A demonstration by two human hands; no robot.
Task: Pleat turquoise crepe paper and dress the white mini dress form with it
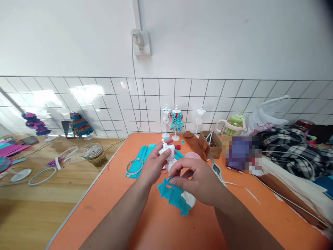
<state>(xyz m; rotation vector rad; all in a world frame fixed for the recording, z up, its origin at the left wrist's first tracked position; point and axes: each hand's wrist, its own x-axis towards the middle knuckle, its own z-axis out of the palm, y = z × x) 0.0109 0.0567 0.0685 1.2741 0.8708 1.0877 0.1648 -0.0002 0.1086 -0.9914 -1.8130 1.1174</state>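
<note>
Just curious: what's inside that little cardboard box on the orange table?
The cardboard box shows white strips and small brownish bits at its open top; its walls hide whatever lies deeper.

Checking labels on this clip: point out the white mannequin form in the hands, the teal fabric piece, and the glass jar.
white mannequin form (168,150), head view, on its torso.
teal fabric piece (173,195), head view, on the middle of the cloth.
glass jar (95,155), head view, on its side wall.

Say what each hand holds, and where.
Left hand grips the white mannequin around its torso; right hand pinches the teal cloth at its top edge.
</note>
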